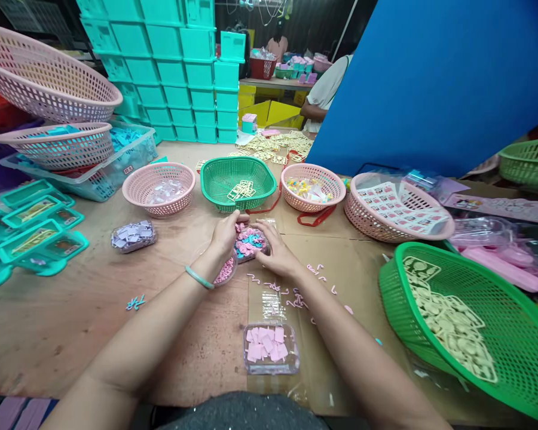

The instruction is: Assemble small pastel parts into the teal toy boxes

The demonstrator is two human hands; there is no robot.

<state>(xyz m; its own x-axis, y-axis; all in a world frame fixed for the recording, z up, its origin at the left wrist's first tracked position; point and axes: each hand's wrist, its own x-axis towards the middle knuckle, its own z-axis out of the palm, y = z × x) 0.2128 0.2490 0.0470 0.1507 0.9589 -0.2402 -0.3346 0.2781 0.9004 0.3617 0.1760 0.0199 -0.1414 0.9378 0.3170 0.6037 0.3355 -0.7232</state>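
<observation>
A clear plastic box (252, 243) full of small pink and blue pieces sits between my hands. My left hand (225, 236) is closed at its left side, fingertips over the far edge and partly hidden. The fingers and thumb of my right hand (275, 249) curve around the box's right side. Under my left wrist, a round clear tub (225, 272) holds tiny pink pieces. Loose pink hook-shaped pieces (297, 298) are scattered right of the hands, and a few blue ones (135, 303) lie to the left. Nearer me stands a clear box of flat pink pieces (266, 344).
A clear box of lilac pieces (133, 235) stands left. Pink baskets (158, 190) and a green basket (238, 182) line the back. A large green basket (457, 322) fills the right side. Turquoise boxes (165, 71) are stacked behind; a blue panel (430, 83) leans back right, near another person's arm (314, 110).
</observation>
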